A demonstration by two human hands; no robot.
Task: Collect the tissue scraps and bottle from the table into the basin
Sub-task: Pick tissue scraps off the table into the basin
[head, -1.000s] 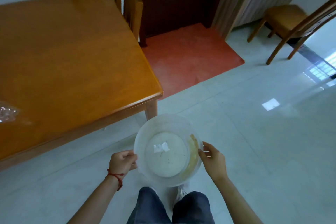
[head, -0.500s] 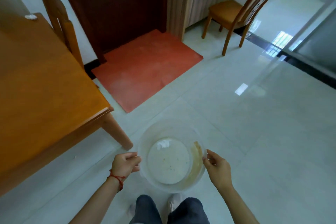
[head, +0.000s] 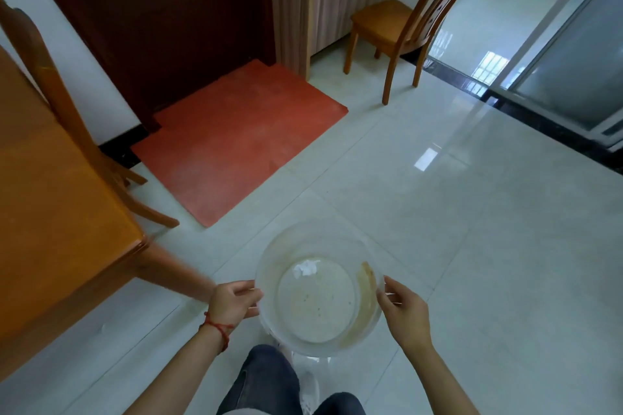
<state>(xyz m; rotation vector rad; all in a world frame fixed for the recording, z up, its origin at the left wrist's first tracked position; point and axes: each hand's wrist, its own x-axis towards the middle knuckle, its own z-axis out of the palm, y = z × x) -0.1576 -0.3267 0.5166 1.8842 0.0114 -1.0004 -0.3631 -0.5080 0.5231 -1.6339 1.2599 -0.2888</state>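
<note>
I hold a round clear plastic basin (head: 269, 256) in front of me above the floor. My left hand (head: 232, 303) grips its left rim and my right hand (head: 404, 310) grips its right rim. A small white tissue scrap (head: 305, 268) lies inside near the far side of the bottom. A brownish streak runs down the inner right wall. The corner of the orange wooden table (head: 60, 219) is at the left. No bottle and no other scraps are in view.
A wooden chair (head: 37, 77) stands against the table at the left. A red mat (head: 236, 141) lies before a dark door. A second wooden chair (head: 404, 27) stands at the far right by a curtain. Glass sliding doors line the right side.
The view has swung to the right, away from the table, so that only its corner shows now. Both hands keep hold of the basin, and the tissue scrap stays inside.
</note>
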